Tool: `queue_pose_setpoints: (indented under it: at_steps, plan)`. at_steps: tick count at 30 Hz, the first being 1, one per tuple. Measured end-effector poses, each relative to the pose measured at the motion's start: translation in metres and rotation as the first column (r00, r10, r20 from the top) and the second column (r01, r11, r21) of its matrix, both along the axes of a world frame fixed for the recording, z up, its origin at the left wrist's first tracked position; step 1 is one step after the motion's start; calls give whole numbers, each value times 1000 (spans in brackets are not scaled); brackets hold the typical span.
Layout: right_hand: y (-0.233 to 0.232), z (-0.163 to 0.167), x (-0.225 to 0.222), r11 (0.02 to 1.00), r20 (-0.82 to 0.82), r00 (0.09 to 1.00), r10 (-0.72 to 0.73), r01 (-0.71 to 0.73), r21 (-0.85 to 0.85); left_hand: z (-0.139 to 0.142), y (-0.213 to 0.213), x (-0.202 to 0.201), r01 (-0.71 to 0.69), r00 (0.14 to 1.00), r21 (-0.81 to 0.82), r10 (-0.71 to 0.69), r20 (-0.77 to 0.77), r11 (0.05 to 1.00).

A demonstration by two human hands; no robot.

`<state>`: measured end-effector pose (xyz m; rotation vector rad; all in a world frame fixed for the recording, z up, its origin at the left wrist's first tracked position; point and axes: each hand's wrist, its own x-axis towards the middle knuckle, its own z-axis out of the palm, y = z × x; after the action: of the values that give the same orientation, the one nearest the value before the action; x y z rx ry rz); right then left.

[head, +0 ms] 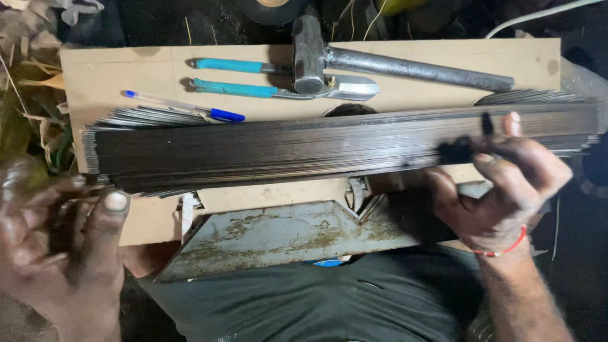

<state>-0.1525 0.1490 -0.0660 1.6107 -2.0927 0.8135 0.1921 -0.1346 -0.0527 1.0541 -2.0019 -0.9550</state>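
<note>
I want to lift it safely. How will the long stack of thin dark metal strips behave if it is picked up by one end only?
The stack of strips looks dense, so probably heavy. Its loose layers fan at the ends, so they may slide apart. Being long and thin, it would likely sag.

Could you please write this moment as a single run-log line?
left hand: grips left end of metal strip stack | right hand: on right part, holds black marker | behind: hammer, blue-handled snips, blue pen

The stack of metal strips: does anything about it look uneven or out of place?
Yes. The strips are not flush: at the left end the tips fan out unevenly, and some at the far right splay from the stack. Both hands are soiled.
</note>
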Motion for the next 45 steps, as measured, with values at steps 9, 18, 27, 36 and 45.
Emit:
queue_pose_setpoints:
  at_steps: [9,18,27,36,45]
  plan:
    - [32,20,-37,992,-77,996,53,-43,121,1,0,-47,464,885,-609,-363,291,643]
    - [31,17,-52,980,-30,994,102,-95,173,-19,14,-46,469,883,-611,-334,329,638]
    - [41,16,-54,962,-98,993,70,-41,270,-26,36,-63,471,880,-624,-285,379,624]
    - [47,9,-46,962,-166,986,23,23,273,-16,43,-81,433,898,-676,-215,385,597]
    - [46,16,-40,943,-213,977,1,69,324,-12,51,-90,411,901,-679,-157,404,609]
